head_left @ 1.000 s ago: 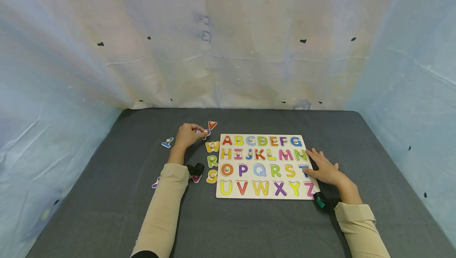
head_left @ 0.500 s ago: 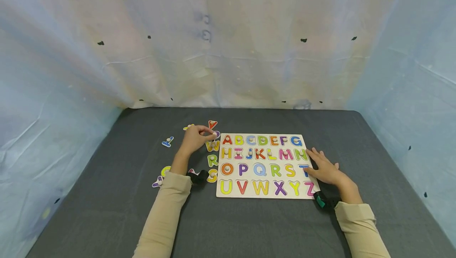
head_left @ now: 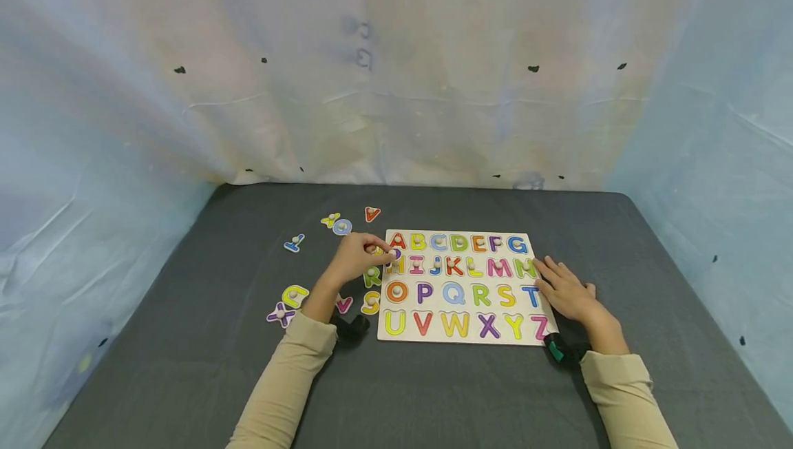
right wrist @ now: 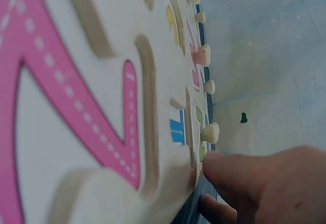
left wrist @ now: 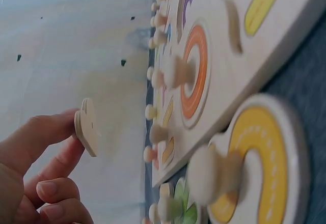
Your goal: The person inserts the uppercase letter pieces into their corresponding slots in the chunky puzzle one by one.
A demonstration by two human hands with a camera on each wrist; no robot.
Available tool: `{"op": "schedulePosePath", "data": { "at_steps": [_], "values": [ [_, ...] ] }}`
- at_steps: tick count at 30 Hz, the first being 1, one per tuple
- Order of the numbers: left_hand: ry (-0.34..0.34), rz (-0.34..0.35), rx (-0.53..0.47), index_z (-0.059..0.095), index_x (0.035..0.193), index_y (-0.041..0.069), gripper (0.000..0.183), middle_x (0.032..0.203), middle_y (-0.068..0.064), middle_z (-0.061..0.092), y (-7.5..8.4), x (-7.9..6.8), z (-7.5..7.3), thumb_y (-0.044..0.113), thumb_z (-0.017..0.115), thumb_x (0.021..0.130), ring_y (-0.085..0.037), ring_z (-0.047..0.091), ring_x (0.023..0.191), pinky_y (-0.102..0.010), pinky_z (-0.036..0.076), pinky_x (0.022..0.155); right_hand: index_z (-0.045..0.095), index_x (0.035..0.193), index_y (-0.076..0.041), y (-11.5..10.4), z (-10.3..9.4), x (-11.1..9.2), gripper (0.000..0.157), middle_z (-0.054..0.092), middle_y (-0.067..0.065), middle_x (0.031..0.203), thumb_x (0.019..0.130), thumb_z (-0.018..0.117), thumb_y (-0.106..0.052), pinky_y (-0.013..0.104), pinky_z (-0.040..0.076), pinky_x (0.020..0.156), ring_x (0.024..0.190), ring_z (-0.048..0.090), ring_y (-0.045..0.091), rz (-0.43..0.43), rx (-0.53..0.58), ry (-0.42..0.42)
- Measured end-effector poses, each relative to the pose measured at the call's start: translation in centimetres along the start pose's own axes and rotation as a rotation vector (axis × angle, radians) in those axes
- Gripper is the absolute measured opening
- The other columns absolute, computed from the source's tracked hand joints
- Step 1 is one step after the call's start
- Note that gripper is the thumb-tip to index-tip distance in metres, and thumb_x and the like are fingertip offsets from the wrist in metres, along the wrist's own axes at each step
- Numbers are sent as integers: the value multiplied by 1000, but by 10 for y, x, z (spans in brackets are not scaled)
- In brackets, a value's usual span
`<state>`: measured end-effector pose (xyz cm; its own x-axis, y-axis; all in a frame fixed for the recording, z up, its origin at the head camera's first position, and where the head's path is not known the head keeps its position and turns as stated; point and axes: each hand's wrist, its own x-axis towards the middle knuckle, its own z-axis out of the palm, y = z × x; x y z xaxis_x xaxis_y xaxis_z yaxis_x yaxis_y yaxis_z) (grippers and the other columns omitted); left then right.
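My left hand pinches a purple letter puzzle piece between thumb and fingers, above the left edge of the wooden alphabet board. The left wrist view shows that letter piece nearly edge-on, raised off the board, its printed face hidden. My right hand lies with straight fingers at the board's right edge, beside the N and T. Knobbed letters fill the board's top two rows, and the orange O sits in the third. The other spaces show printed letters without knobs.
Loose letter pieces lie left of the board: yellow S, green R, red V-like piece, blue Q, yellow Y, blue T, yellow U, purple X and pink piece.
My left hand has carried the purple piece rightward and nearer, from among the loose pieces to above the board's left edge. My right hand stays at the board's right edge, its thumb shifted slightly.
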<state>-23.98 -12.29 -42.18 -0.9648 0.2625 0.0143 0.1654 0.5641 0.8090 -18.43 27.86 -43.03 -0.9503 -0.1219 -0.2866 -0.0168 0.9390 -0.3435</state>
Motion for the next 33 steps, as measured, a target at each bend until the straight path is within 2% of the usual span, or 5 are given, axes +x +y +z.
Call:
{"op": "schedulePosePath", "data": {
  "at_steps": [4,10,18,28,33],
  "values": [
    [-14,13,15,76,89,8,19,58,2,32,2,0,5,25,77,81,-10,27,52,-22,25,51,21,153,-7,2,-1,0,60,14,26,158,102,38,-35,81,7,101,144,12,53,-25,3,5],
    [-63,15,-20,76,90,7,18,56,3,35,5,-2,14,23,77,81,-11,30,52,-22,27,52,18,153,-5,4,-1,1,59,8,28,158,103,37,-31,81,-5,100,145,4,53,-67,105,-16],
    [-122,86,-41,77,86,7,15,54,5,35,11,-4,29,19,79,79,-9,29,52,-21,25,53,15,153,-5,7,-3,0,60,2,28,159,104,35,-32,79,-16,99,145,-4,53,-60,162,-50],
    [-165,65,-35,77,84,8,15,53,5,35,16,-7,42,19,81,76,-8,29,50,-19,24,50,14,154,-6,7,-3,0,60,0,27,159,104,34,-33,81,-20,93,144,-6,54,-50,172,-62],
    [-159,35,-27,77,82,9,15,53,7,35,15,-7,48,22,82,75,-8,30,50,-20,24,49,13,154,-6,7,-2,0,60,-2,27,159,104,33,-33,81,-22,92,144,-8,54,-42,176,-65]
  ]
}}
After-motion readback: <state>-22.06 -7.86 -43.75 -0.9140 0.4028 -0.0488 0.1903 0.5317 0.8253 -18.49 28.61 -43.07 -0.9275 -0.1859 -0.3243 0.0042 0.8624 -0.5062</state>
